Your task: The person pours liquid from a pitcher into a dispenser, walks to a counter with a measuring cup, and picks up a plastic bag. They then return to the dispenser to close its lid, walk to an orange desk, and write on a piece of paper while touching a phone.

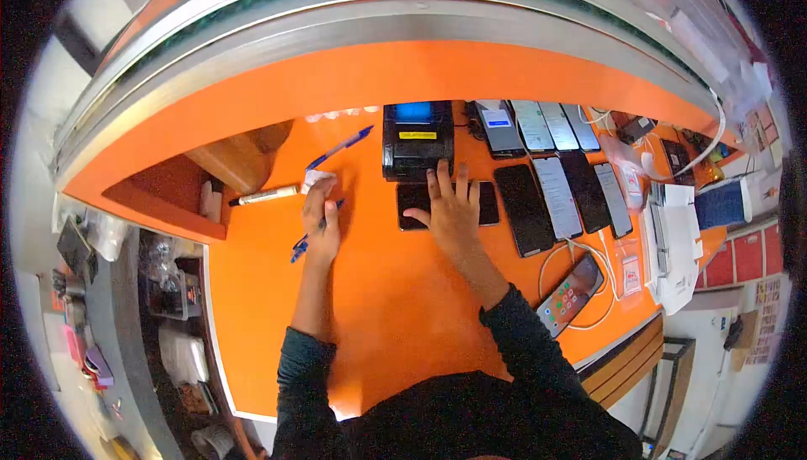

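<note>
My left hand (321, 223) is curled around a blue pen (300, 249), whose ends stick out on both sides of the hand. Its fingertips reach a small crumpled white piece of paper (318, 180) on the orange counter. With fingers spread, my right hand (456, 208) lies over a dark-screened phone (412, 205) placed sideways. Just beyond that phone stands a black card-terminal-like device (418, 155) with a lit blue screen and a yellow label. A second blue pen (340, 148) and a white marker (266, 195) lie past my left hand.
Several phones (556, 198) lie in two rows to the right, some with lit screens. Nearer me, another lit phone (572, 294) rests beside a looped white cable (614, 275). White boxes or papers (672, 245) stack at the right edge. A raised orange shelf front (378, 69) crosses the far side.
</note>
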A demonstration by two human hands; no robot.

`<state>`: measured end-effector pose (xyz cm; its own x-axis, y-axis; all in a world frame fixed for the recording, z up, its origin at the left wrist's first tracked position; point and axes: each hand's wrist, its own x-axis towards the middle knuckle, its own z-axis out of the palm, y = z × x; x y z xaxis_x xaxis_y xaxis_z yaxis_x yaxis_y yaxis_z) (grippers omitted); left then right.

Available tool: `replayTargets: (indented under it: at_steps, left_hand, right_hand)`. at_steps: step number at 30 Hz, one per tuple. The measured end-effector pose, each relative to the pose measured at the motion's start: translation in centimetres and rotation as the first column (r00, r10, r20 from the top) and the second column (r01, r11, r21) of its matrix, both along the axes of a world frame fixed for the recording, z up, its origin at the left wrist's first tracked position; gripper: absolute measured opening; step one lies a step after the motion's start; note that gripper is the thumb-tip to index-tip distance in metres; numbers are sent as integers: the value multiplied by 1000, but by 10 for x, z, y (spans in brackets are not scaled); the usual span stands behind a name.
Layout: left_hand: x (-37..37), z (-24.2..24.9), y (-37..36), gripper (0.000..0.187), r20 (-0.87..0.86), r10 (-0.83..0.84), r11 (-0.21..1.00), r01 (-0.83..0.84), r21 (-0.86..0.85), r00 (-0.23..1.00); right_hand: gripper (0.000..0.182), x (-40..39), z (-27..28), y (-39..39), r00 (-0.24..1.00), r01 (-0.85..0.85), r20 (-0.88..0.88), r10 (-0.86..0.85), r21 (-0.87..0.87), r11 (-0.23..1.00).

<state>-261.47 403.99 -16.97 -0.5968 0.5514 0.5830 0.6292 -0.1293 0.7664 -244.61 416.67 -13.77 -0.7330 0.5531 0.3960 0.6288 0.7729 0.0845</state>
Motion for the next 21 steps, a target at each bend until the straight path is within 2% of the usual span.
replayTargets:
  at_steps: [2,4,9,13,17,18,21]
  left_hand:
    - [3,5,-4,35,70,33,999,-34,6,997]
    - [3,1,-5,32,228,79,994,-94,56,971]
    - [3,0,-3,36,543,98,970,-201,134,834]
    - [5,27,-11,45,790,-176,944,-128,305,587]
    - [35,103,-22,48,766,-442,846,-66,529,466]
    - [43,117,-27,48,731,-440,847,-30,531,521]
    - [56,131,-40,48,611,-469,827,74,558,637]
  right_hand:
    - [73,0,-3,0,1000,-2,0,2,36,999]
    - [72,0,-4,-1,1000,0,15,0,44,999]
    - [70,2,-2,0,1000,-9,25,8,50,999]
    - [73,-1,-4,0,1000,18,16,-19,46,999]
    - [71,0,-8,1,996,41,77,-46,70,997]
    - [69,1,-12,2,998,29,55,-36,120,992]
    - [68,1,-17,4,998,31,58,-39,132,991]
